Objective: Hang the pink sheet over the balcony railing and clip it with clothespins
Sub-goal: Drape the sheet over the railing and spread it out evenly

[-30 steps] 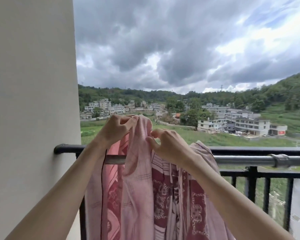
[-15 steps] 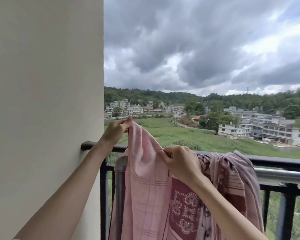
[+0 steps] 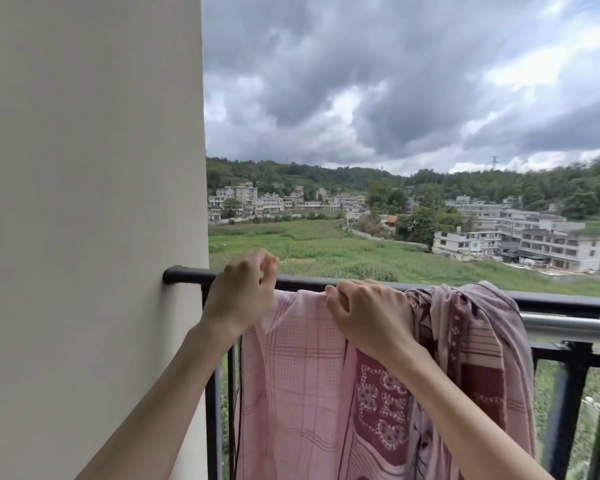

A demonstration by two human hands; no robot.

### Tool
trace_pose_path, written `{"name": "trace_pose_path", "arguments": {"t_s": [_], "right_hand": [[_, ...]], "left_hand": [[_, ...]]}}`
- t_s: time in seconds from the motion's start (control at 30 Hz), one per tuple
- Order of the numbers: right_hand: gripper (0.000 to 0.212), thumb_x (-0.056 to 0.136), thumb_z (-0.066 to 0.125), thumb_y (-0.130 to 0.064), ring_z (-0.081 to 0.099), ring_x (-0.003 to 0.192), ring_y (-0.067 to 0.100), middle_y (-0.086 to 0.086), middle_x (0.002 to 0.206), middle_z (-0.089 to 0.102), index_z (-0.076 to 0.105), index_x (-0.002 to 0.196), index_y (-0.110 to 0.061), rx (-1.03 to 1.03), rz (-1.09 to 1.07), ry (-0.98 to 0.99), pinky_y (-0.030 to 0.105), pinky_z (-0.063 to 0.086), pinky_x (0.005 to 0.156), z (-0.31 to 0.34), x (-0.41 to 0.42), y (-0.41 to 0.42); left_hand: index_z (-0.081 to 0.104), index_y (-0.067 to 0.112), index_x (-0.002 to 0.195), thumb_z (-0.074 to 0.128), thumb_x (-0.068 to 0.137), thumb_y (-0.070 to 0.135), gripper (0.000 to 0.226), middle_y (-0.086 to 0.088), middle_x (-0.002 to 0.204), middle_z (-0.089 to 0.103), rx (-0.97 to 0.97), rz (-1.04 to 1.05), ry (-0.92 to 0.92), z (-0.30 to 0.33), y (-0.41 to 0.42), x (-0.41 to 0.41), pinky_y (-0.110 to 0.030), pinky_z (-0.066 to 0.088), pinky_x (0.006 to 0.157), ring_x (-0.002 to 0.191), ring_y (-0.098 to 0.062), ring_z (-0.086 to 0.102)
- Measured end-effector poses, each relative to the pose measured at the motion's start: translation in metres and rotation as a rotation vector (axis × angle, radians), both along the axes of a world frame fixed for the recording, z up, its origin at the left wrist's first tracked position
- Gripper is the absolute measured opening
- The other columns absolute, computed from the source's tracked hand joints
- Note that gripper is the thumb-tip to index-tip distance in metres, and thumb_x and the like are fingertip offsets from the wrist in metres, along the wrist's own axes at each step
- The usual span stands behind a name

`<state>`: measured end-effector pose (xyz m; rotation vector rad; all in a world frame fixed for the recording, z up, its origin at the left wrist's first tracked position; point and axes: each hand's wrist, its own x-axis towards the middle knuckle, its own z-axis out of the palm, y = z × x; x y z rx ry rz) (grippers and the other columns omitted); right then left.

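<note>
A pale wall [image 3: 84, 202] fills the left. The left hand [image 3: 241, 294] pinches the sheet [image 3: 302, 375] at its left top corner, just above the rail [image 3: 568, 303]. The right hand [image 3: 368, 317] is closed on the sheet's top edge at the rail. The sheet hangs over the rail near its left end, bunched to the right.

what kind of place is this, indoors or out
Outdoors, most likely an upper-floor home balcony. A black metal railing runs out from a plain wall, a pink sheet hangs over it, and beyond lie green fields, low buildings and wooded hills under heavy cloud.
</note>
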<state>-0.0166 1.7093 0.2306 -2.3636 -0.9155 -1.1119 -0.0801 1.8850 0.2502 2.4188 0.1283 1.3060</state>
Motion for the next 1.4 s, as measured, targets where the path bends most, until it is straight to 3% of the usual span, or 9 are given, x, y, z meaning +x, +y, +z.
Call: {"name": "trace_pose_path", "arguments": {"t_s": [0.13, 0.33, 0.5, 0.6, 0.77, 0.97, 1.17, 1.27, 1.4], "right_hand": [[0.042, 0.095, 0.036, -0.038, 0.062, 0.073, 0.020, -0.001, 0.073, 0.070, 0.058, 0.067, -0.017, 0.018, -0.020, -0.074, 0.029, 0.034, 0.065, -0.007, -0.005, -0.001], [0.035, 0.096, 0.040, -0.034, 0.055, 0.112, 0.019, -0.001, 0.119, 0.064, 0.057, 0.122, -0.019, -0.030, 0.143, 0.048, 0.029, 0.033, 0.098, -0.017, -0.017, -0.026], [0.023, 0.087, 0.058, -0.019, 0.056, 0.115, 0.021, 0.005, 0.115, 0.066, 0.068, 0.106, -0.009, 0.194, 0.113, -0.132, 0.047, 0.027, 0.112, -0.026, -0.040, -0.073], [0.046, 0.080, 0.066, -0.031, 0.046, 0.120, 0.019, 0.007, 0.124, 0.058, 0.057, 0.119, -0.009, 0.423, -0.119, -0.086, 0.044, 0.026, 0.110, -0.028, -0.041, -0.107], [0.075, 0.068, 0.066, -0.052, 0.040, 0.100, 0.007, 0.000, 0.113, 0.041, 0.040, 0.125, -0.010, 0.834, -0.012, 0.379, 0.001, 0.031, 0.081, -0.042, -0.045, -0.125], [0.102, 0.050, 0.065, -0.074, 0.057, 0.068, 0.012, 0.002, 0.082, 0.058, 0.033, 0.125, -0.011, 0.888, 0.074, 0.700, 0.021, 0.044, 0.053, -0.047, -0.043, -0.118], [0.056, 0.061, 0.076, -0.056, 0.053, 0.078, -0.020, -0.026, 0.086, 0.056, 0.060, 0.107, -0.028, 0.918, 0.207, 0.780, -0.001, 0.038, 0.057, -0.039, -0.042, -0.105], [0.036, 0.068, 0.077, -0.044, 0.068, 0.085, 0.008, -0.010, 0.087, 0.073, 0.068, 0.098, -0.026, 0.992, 0.289, 0.871, 0.025, 0.052, 0.081, -0.040, -0.039, -0.102], [0.019, 0.071, 0.076, -0.033, 0.072, 0.072, 0.019, 0.000, 0.076, 0.076, 0.072, 0.083, -0.019, 0.999, 0.362, 1.092, 0.034, 0.057, 0.074, -0.034, -0.035, -0.100]], "left_hand": [[0.059, 0.029, 0.102, 0.023, 0.094, 0.048, 0.041, 0.007, 0.100, 0.065, 0.320, 0.072, 0.194, -0.032, -0.031, 0.002, -0.033, 0.027, 0.090, 0.097, -0.016, 0.056], [0.061, 0.023, 0.091, 0.014, 0.089, 0.050, 0.055, 0.004, 0.088, 0.066, 0.320, 0.147, 0.113, -0.036, -0.040, 0.005, -0.034, 0.024, 0.083, 0.089, -0.020, 0.058], [0.058, 0.024, 0.102, 0.023, 0.095, 0.044, 0.042, 0.000, 0.104, 0.064, 0.272, 0.070, 0.177, -0.038, -0.035, 0.006, -0.038, 0.023, 0.096, 0.106, -0.022, 0.053], [0.058, 0.023, 0.104, 0.025, 0.094, 0.043, 0.039, -0.002, 0.109, 0.063, 0.251, 0.071, 0.197, -0.038, -0.036, 0.005, -0.039, 0.023, 0.097, 0.109, -0.024, 0.051], [0.058, 0.017, 0.104, 0.026, 0.095, 0.038, 0.039, -0.008, 0.109, 0.063, 0.201, 0.146, 0.214, -0.037, -0.051, 0.009, -0.042, 0.023, 0.099, 0.107, -0.028, 0.050], [0.058, 0.018, 0.107, 0.027, 0.095, 0.038, 0.039, -0.007, 0.113, 0.062, 0.171, 0.168, 0.206, -0.040, -0.050, 0.008, -0.041, 0.021, 0.103, 0.111, -0.027, 0.049], [0.059, 0.017, 0.107, 0.029, 0.095, 0.037, 0.037, -0.007, 0.113, 0.061, 0.136, 0.183, 0.196, -0.040, -0.054, 0.010, -0.040, 0.020, 0.102, 0.111, -0.027, 0.048], [0.060, 0.018, 0.104, 0.031, 0.095, 0.036, 0.035, -0.007, 0.112, 0.062, 0.134, 0.177, 0.180, -0.041, -0.053, 0.009, -0.040, 0.020, 0.101, 0.109, -0.027, 0.049], [0.059, 0.019, 0.101, 0.030, 0.095, 0.036, 0.034, -0.004, 0.109, 0.062, 0.141, 0.156, 0.173, -0.042, -0.050, 0.009, -0.041, 0.021, 0.102, 0.107, -0.025, 0.049]]}}
